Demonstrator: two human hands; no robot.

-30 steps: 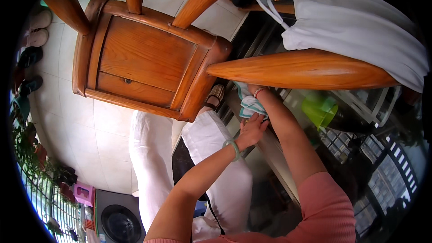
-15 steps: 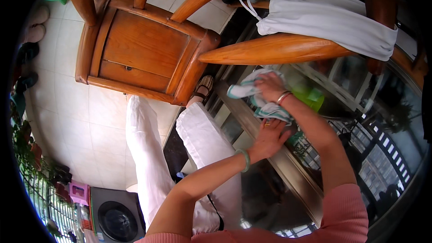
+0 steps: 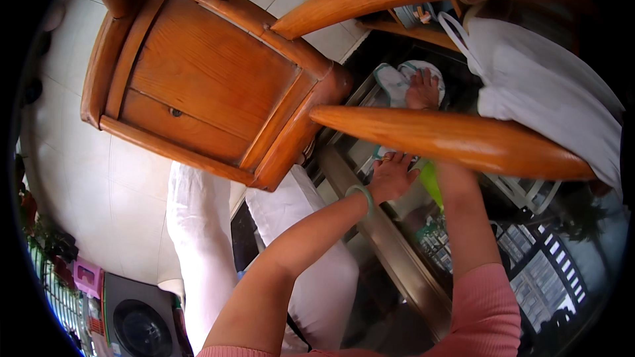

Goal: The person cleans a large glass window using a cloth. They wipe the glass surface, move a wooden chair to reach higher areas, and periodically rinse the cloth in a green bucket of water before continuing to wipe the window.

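Note:
My right hand point(image 3: 422, 89) presses a white cloth with green edging point(image 3: 391, 79) onto the dark glass tabletop point(image 3: 390, 284), fingers spread flat over it. The wooden chair arm point(image 3: 450, 139) hides my right wrist and the cloth's middle. My left hand point(image 3: 391, 177), a green bangle point(image 3: 360, 198) on its wrist, rests near the table's metal-coloured frame point(image 3: 397, 244). Its fingers are stretched out, and their tips touch or lie just beside the cloth's near end. A bright green object point(image 3: 431, 184) shows between my arms, partly covered by the right forearm.
A wooden chair point(image 3: 211, 73) stands close at the left, its arm jutting over the table. White fabric point(image 3: 529, 79) hangs over chair parts at the right. Shelves with footwear lie at the far side. A dark front-loading machine point(image 3: 139, 324) and pink stool point(image 3: 88, 276) are at lower left.
My right hand has slid the cloth farther away, beyond the chair arm. The left hand has stayed near the table frame. The view has shifted, with the chair appearing larger and closer.

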